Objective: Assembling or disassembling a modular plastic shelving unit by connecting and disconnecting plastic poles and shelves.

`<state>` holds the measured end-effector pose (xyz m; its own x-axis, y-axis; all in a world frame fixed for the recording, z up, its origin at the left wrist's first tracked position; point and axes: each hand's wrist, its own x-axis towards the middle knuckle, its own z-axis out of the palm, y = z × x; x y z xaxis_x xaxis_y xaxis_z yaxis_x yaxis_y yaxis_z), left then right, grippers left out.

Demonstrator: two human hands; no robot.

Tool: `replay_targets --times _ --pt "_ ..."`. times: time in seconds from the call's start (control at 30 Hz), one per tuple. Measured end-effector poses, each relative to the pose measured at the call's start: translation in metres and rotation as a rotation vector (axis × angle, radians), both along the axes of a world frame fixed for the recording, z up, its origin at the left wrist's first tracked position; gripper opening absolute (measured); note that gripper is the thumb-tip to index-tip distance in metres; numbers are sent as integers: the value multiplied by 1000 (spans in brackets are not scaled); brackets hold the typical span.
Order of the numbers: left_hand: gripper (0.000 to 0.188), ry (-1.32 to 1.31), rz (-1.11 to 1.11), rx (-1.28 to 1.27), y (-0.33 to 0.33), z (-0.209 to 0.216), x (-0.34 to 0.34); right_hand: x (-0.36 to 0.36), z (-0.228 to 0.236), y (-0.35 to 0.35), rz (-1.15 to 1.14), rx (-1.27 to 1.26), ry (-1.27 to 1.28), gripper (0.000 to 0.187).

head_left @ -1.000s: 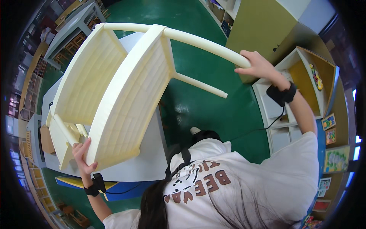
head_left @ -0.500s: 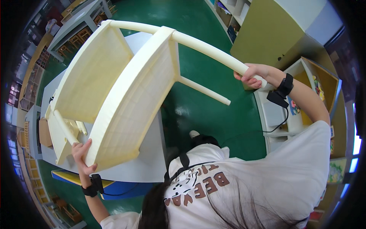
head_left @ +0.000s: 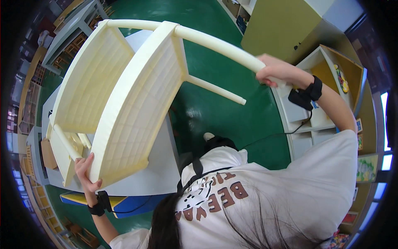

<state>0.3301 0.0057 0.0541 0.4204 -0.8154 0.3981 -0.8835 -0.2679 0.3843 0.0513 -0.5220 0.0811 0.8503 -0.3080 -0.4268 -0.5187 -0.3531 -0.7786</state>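
Head view: cream plastic shelf rack [head_left: 130, 103] tilted over grey table [head_left: 161, 178]

Left hand [head_left: 86, 171], nearer its panels, has fingers clasping its lower corner, the rack lying toward one o'clock. Right hand [head_left: 278, 71] has fingers wrapped round its long cream tube [head_left: 217, 44], pointing toward ten o'clock.

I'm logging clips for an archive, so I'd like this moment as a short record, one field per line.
Held item: cream rack with two broad panels, tilted
Left grip: on the nearer panel's lower corner
Right grip: around the long pole, near its end
Free part: thinner pole, jutting rightward
Below: grey table; contact with rack unclear
Floor: green
Right background: olive cabinet
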Motion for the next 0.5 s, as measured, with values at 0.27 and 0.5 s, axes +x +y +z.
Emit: replay_targets --times 0.27,0.5 --pt "80 -19 22 64 -12 3 -6 8 -12 -4 39 -1389 -131 23" --pt "78 -1 53 19 -19 5 -9 2 -35 -1 -24 -1470 -225 27"
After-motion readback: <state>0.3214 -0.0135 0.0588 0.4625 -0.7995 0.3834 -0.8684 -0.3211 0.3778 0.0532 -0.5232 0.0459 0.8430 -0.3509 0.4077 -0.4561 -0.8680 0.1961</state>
